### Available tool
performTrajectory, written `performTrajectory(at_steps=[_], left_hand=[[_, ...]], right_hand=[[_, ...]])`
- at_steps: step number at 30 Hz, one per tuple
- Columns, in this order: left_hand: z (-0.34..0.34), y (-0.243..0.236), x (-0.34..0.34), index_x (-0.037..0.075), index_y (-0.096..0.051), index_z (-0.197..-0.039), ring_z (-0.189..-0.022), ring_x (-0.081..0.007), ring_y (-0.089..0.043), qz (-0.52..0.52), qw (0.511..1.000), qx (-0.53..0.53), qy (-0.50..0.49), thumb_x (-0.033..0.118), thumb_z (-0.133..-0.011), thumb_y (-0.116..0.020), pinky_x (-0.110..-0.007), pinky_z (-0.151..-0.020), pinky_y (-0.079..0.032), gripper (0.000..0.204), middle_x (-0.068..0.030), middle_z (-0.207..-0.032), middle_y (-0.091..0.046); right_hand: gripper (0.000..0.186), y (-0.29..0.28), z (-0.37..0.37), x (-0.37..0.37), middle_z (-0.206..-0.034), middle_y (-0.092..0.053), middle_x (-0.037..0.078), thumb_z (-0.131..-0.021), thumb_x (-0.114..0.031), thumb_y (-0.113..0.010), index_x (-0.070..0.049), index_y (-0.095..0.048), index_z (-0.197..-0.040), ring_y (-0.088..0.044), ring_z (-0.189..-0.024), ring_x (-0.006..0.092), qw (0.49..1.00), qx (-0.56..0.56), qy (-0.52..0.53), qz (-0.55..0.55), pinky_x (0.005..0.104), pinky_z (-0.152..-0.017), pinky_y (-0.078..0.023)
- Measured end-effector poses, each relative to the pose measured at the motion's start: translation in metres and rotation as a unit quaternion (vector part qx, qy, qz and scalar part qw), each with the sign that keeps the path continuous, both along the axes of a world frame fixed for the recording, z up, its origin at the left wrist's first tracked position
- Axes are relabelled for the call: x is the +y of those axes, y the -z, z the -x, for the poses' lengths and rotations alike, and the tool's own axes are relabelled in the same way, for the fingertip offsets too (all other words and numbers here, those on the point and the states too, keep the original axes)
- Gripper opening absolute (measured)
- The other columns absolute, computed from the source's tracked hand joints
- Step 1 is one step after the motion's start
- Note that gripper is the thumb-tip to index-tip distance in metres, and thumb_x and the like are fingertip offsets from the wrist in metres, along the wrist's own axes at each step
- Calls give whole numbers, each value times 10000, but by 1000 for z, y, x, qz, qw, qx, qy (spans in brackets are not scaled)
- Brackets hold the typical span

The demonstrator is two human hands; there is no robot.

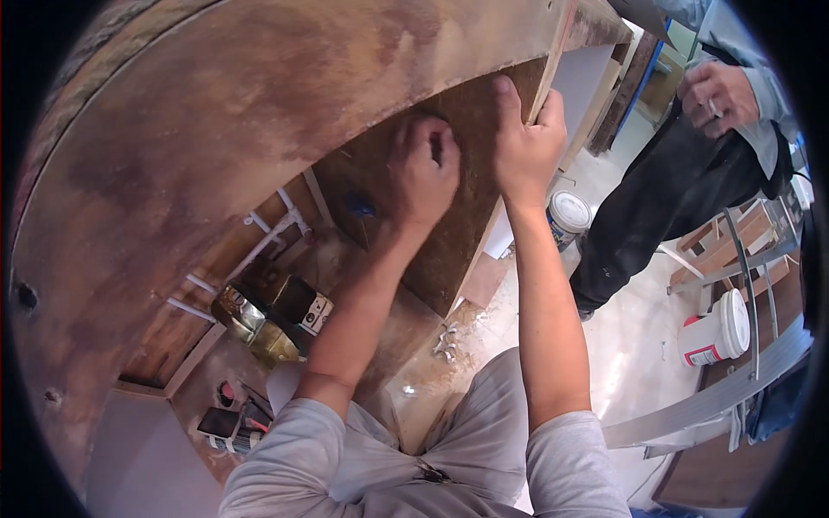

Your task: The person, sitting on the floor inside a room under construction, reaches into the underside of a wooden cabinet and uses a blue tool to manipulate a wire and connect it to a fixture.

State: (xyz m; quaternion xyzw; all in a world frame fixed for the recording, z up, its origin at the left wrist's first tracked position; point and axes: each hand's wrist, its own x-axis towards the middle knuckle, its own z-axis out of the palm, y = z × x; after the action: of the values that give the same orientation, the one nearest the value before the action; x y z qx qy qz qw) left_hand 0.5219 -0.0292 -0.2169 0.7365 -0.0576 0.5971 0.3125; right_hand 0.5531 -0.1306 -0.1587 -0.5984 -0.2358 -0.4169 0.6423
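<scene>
Brown panel [440, 246] is standing under the curved edge of a large mottled board [259, 104], its pale edge strip running down its right side in the head view. At that strip the right hand [528, 147] is clamping the panel, the thumb lying along the brown face and the fingers wrapping round the far side of the edge. Farther left, the left hand [421, 173] is hovering over or touching the same face, which of the two I cannot tell; its fingers are curling round toward the thumb, but motion is blurring them, so I cannot tell whether its grip is closing on anything. Below and left of the panel, white pipes [281, 229] are running along a wooden wall, and a gold-coloured tin [281, 345] is resting beside a black box with knobs [296, 300]. Pale scraps [446, 342] are lying on the floor near the panel's lower end. To the right, a white bucket [570, 210] is standing near the dark trousers [643, 194] of a co-worker, whose hand [718, 97] is hanging half curled in front of the body. Farther right, a second white bucket [712, 332] is sitting near a grey metal frame [691, 414].
</scene>
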Motion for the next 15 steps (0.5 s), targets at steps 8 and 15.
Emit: performTrajectory(at_steps=[8, 15], left_hand=[[32, 43, -19, -12, -537, -976, -869, -311, -566, 111, 988, 63, 90, 91, -860, -520, -388, -768, -451, 157, -172, -974, -564], [-8, 35, -25, -24, -378, -1317, -1346, -387, -184, 16, 999, 6, 31, 204, -882, -518, -528, -1076, -154, 510, -234, -1450, -203]], right_hand=[[386, 3, -6, 3, -672, -624, 155, -777, -322, -717, 13, -528, -796, -604, -610, 204, 1000, -10, 6, 10, 338, -581, -466], [392, 6, -2, 6, -703, -633, 147, -781, -329, -714, 17, -536, -822, -597, -640, 203, 1000, -14, 4, -2, 329, -609, -470]])
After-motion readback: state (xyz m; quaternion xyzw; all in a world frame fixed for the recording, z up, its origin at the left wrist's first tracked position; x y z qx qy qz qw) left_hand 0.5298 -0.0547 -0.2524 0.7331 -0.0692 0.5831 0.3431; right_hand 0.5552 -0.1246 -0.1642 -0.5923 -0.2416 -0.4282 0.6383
